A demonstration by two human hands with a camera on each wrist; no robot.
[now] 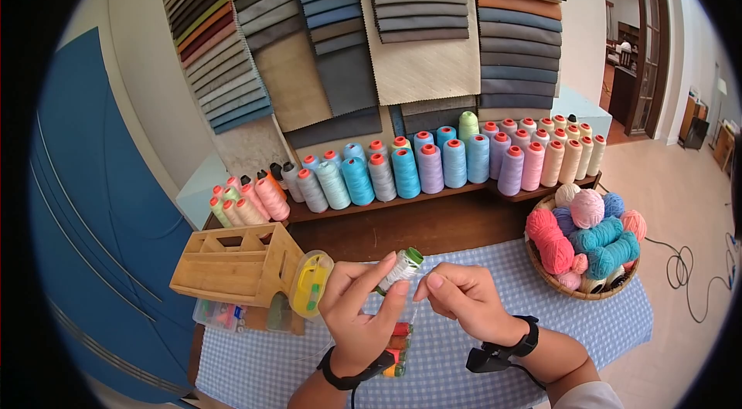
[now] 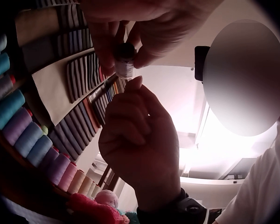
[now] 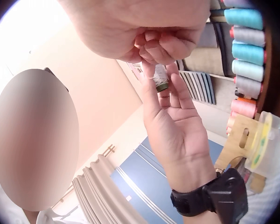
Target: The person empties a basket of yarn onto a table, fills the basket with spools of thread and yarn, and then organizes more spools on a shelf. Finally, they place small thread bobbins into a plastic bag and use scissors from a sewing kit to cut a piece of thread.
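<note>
My left hand (image 1: pixel 357 312) holds a small spool of white thread (image 1: pixel 400 271) with green ends, pinched between thumb and fingers above the checked cloth. Just right of the spool, my right hand (image 1: pixel 471 301) has its thumb and forefinger pressed together, with the other fingers curled. A thin strand shows near these fingertips, though how it is held is too fine to tell. In the left wrist view the spool (image 2: pixel 124 67) hangs between the fingers of the left hand (image 2: pixel 154 32), close to the right fingertips. The right wrist view shows the spool (image 3: pixel 161 79) beside the left thumb.
Several small coloured spools (image 1: pixel 398 347) lie on the checked cloth (image 1: pixel 270 370) below the hands. A wooden box (image 1: pixel 232 266) and a clear yellow-rimmed container (image 1: pixel 311 285) stand left. A yarn basket (image 1: pixel 553 279) is at right. Thread cones (image 1: pixel 406 173) line the shelf behind.
</note>
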